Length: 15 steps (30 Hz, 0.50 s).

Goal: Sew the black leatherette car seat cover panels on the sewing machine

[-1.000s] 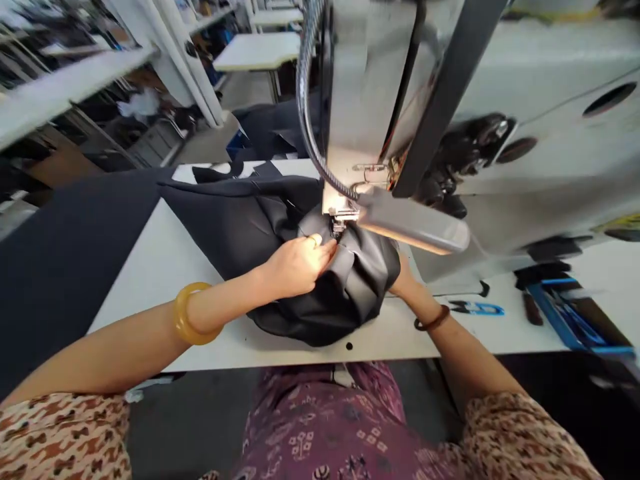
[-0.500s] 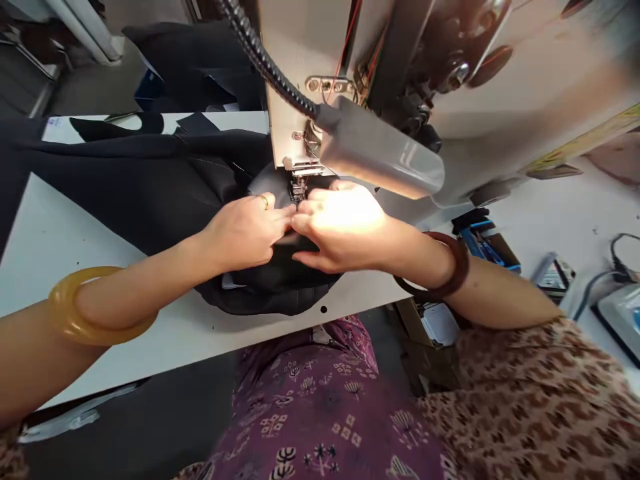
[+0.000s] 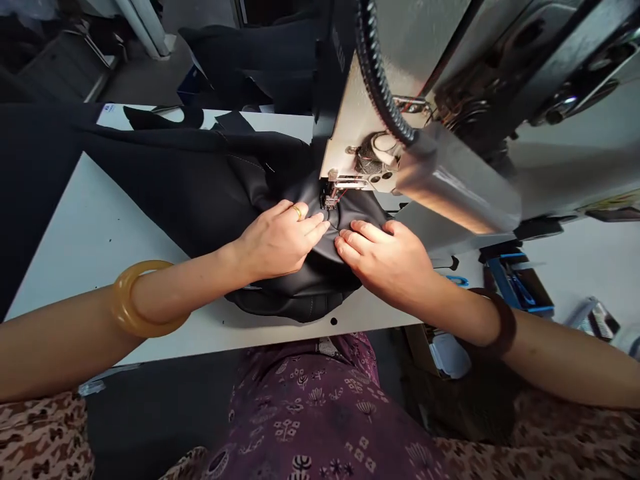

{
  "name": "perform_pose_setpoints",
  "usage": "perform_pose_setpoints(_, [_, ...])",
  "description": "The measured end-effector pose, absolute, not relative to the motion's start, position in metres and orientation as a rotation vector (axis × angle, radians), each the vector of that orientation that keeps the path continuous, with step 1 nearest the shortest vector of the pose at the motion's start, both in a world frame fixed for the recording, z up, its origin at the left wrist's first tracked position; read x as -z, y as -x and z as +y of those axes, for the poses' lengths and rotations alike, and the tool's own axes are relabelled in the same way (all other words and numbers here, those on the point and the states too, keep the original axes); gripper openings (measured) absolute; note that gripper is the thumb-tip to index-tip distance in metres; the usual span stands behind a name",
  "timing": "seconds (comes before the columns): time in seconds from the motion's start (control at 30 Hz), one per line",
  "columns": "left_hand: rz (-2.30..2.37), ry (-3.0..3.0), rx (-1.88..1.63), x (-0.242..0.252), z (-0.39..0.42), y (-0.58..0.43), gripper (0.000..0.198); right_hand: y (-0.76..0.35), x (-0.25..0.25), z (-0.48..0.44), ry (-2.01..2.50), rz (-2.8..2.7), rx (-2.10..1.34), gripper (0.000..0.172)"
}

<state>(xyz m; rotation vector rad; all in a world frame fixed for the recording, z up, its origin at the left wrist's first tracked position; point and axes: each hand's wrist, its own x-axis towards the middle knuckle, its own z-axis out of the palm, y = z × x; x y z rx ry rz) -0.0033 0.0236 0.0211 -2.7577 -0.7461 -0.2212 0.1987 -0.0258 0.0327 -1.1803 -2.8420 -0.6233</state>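
- 2 hands: left hand (image 3: 277,241), right hand (image 3: 393,265)
- 1 ring (image 3: 298,212)
- 1 yellow bangle (image 3: 128,300)
- 1 dark bracelet (image 3: 503,321)
- 2 patterned sleeves (image 3: 45,435)
- 1 sewing machine (image 3: 344,127), 1 presser foot (image 3: 329,200)
- 1 lamp head (image 3: 457,181)
- 1 blue tray (image 3: 498,277)
- 1 round tabletop hole (image 3: 333,321)
- black material (image 3: 290,293): piece count unclear, folds overlap

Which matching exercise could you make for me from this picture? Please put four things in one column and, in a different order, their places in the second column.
Things:
1. Black material
2. Yellow bangle
3. Blue tray
4. Ring

Places:
A. In the right part of the picture
B. Beneath fingertips of the left hand and the right hand
C. On a finger of the left hand
D. Around the left forearm

Right pairs: 1-B, 2-D, 3-A, 4-C
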Motion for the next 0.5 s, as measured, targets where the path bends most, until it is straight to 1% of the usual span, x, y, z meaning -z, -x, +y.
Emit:
perform_pose_setpoints(0.2, [-0.721,2.571,0.311,-0.016,0.022,-0.003,0.042,-0.196,-0.052,-0.018,1.349,-2.909,0.375,0.020])
perform_pose_setpoints(0.27, [-0.713,2.587,0.333,-0.014,0.022,-0.004,0.039,-0.190,-0.055,-0.016,1.393,-2.894,0.319,0.024])
perform_pose_setpoints(0.37, [-0.734,2.660,0.359,-0.014,0.024,-0.003,0.034,-0.182,-0.056,-0.013,1.401,-2.907,0.282,0.038])
perform_pose_setpoints(0.43, [-0.713,2.777,0.395,-0.018,0.032,0.004,0.033,-0.180,-0.055,-0.013,1.393,-2.970,0.244,0.040])
perform_pose_setpoints(0.5, [-0.701,2.955,0.488,-0.024,0.052,0.018,0.037,-0.181,-0.055,-0.013,1.376,-3.020,0.233,0.040])
